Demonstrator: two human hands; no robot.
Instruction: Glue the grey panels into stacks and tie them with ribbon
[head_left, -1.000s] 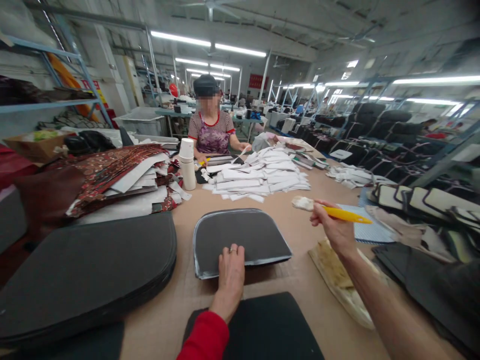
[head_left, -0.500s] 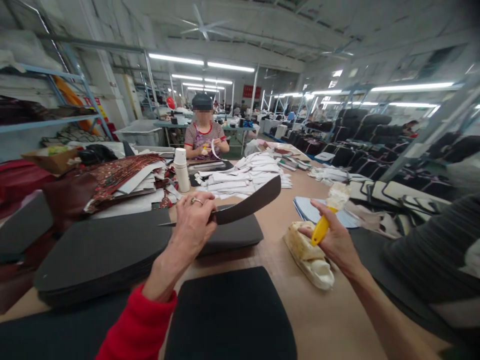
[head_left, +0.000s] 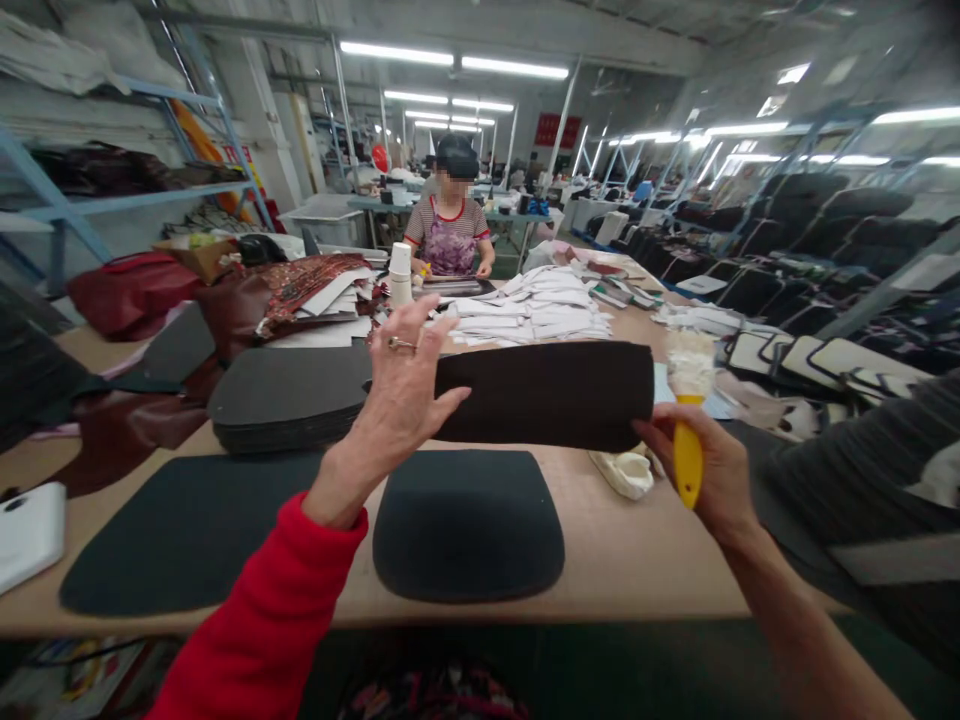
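Note:
A dark, flat panel [head_left: 547,395], which looks like foam or board, is held up above the table between my two hands. My left hand [head_left: 401,375], wearing a ring, grips its left part, with the thumb across the near face and the fingers at the top edge. The fingers of my right hand [head_left: 709,460] touch the lower right corner. That same hand holds a yellow-handled brush [head_left: 688,455] upright, its bristles caked in white. Below lies a rounded black panel [head_left: 469,525] on the table. A white-crusted container [head_left: 626,472] shows partly behind the held panel.
A stack of dark panels [head_left: 285,395] stands left, with another black panel [head_left: 187,530] nearer. White strips [head_left: 540,305], paper cups [head_left: 400,275] and patterned fabric [head_left: 315,285] lie farther back. A co-worker [head_left: 450,230] sits across. A white device [head_left: 31,535] lies at the left edge.
The held panel has turned from nearly edge-on to broad face toward me. My right hand has come to its right corner, with the brush now upright. The view has tilted down.

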